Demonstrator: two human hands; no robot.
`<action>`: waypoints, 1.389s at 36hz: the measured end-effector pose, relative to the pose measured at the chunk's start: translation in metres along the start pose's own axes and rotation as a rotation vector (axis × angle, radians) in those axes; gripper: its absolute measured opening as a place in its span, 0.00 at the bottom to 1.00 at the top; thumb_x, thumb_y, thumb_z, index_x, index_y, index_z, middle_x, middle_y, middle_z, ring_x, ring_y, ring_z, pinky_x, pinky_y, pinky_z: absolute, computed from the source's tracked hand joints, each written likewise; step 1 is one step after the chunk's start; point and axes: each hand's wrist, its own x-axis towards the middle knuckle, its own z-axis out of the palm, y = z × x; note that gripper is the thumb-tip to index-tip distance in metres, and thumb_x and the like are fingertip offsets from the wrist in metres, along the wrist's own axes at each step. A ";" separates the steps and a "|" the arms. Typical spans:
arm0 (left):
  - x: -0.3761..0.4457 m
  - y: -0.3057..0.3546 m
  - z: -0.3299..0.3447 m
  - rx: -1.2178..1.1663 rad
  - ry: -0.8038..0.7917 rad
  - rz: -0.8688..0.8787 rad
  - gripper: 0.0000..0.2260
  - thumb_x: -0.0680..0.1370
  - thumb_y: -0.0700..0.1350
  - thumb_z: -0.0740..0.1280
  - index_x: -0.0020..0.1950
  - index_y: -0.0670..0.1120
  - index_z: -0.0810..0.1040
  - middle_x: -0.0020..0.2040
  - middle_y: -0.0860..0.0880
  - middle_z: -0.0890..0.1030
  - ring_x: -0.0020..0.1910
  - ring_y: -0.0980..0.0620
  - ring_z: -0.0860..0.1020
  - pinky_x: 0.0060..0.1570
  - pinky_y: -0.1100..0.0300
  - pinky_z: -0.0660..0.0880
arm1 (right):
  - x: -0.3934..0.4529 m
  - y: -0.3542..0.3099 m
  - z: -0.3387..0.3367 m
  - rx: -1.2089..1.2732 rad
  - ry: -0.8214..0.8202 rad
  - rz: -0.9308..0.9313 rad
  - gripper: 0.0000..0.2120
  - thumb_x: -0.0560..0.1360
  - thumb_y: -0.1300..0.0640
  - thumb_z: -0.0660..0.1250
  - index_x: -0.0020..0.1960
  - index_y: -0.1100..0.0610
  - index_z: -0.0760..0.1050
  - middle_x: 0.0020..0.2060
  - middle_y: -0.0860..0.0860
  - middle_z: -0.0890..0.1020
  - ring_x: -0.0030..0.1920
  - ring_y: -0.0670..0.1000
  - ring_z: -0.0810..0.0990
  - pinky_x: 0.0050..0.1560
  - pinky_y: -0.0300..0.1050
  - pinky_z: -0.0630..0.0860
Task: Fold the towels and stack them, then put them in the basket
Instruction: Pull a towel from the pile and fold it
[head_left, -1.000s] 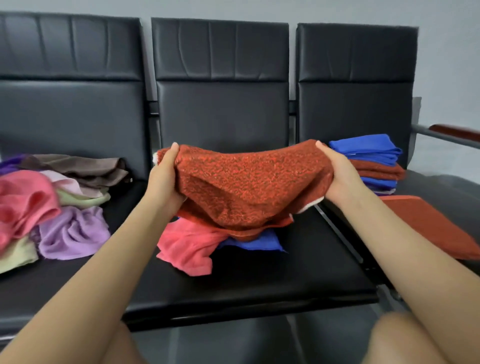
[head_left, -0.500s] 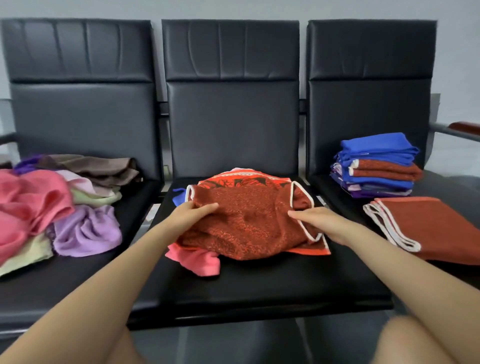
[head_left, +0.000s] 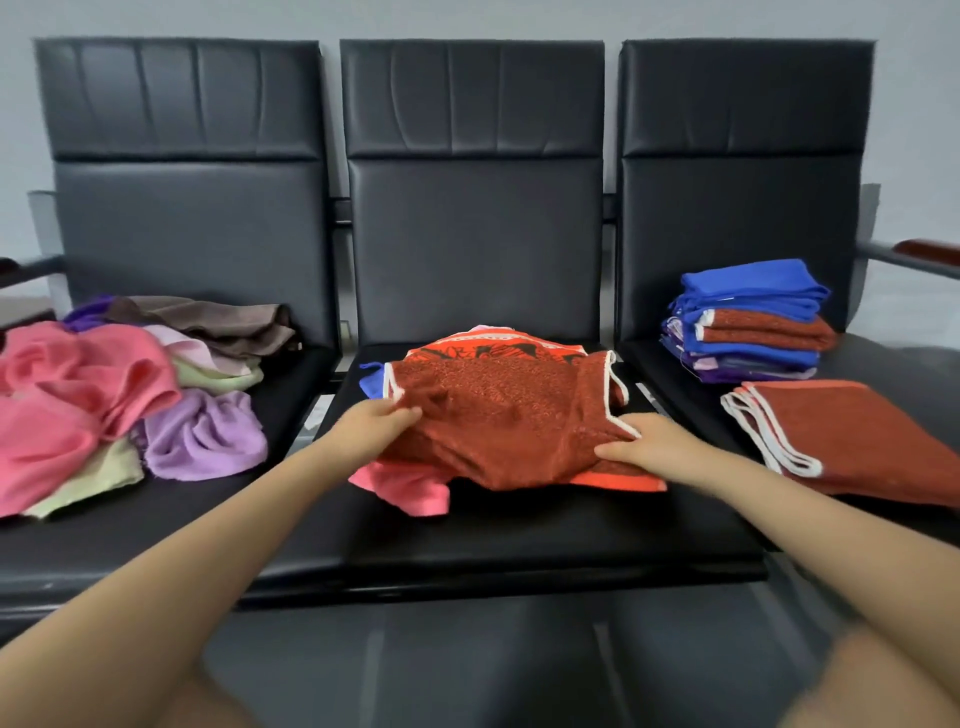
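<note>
you get soft, even, fairly dim light with no hard shadows. a dull sheen lies on the black seat backs (head_left: 472, 98), with no strong glare. the wide lens bows the outer chairs. your forearms and knees at the bottom edge are blurred.

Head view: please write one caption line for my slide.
Both hands, left and right, grip a rust-red towel on the middle seat, between unfolded towels and a folded stack.
</note>
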 end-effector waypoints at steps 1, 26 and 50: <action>-0.002 0.003 -0.001 -0.088 0.042 0.017 0.09 0.80 0.49 0.65 0.54 0.48 0.82 0.55 0.47 0.82 0.56 0.49 0.78 0.65 0.54 0.70 | -0.003 0.000 -0.003 0.106 0.007 -0.003 0.03 0.75 0.59 0.71 0.48 0.54 0.81 0.43 0.47 0.85 0.45 0.46 0.83 0.45 0.32 0.75; -0.045 -0.036 0.018 0.591 0.233 0.308 0.15 0.72 0.48 0.74 0.54 0.47 0.75 0.48 0.49 0.72 0.51 0.46 0.73 0.47 0.52 0.73 | -0.031 0.022 -0.012 -0.149 0.147 0.180 0.19 0.72 0.55 0.74 0.61 0.56 0.74 0.40 0.53 0.80 0.43 0.54 0.79 0.42 0.43 0.69; -0.057 -0.028 0.059 0.615 -0.123 0.814 0.19 0.77 0.59 0.53 0.51 0.48 0.76 0.47 0.52 0.76 0.48 0.51 0.73 0.49 0.57 0.71 | -0.054 -0.009 0.036 -0.688 -0.208 -0.615 0.13 0.77 0.44 0.64 0.57 0.49 0.72 0.50 0.45 0.73 0.54 0.47 0.70 0.55 0.47 0.72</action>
